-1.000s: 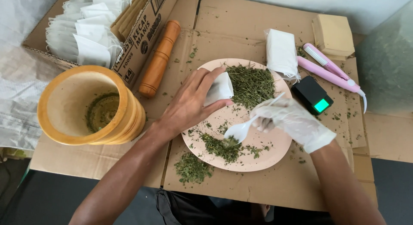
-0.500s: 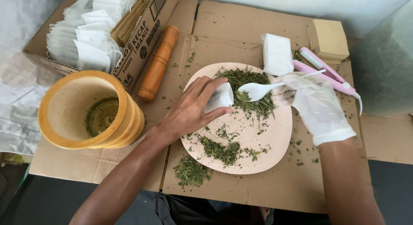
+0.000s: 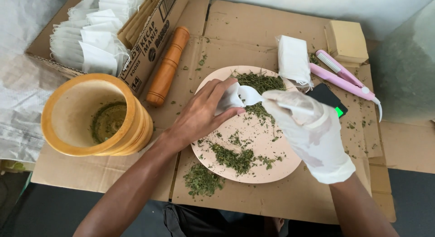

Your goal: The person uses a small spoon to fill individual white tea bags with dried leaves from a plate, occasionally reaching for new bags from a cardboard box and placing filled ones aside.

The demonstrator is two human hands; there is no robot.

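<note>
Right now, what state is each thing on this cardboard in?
Left hand: holds the small white bag.
Right hand: gloved, grips the white spoon, bowl at the bag.
Pink plate: dried green leaves scattered on it.
Wooden mortar: upright, green residue inside.
Wooden pestle: lying flat.
Cardboard box: open, holding white bags.

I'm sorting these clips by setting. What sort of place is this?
Probably a makeshift home packing spot: flattened cardboard as the work surface, a wooden mortar, and a box of small white bags.

Left hand (image 3: pixel 199 117) bare, forearm bare with no sleeve, right hand (image 3: pixel 308 128) in thin translucent white disposable glove, wrinkled, ending at wrist
</note>
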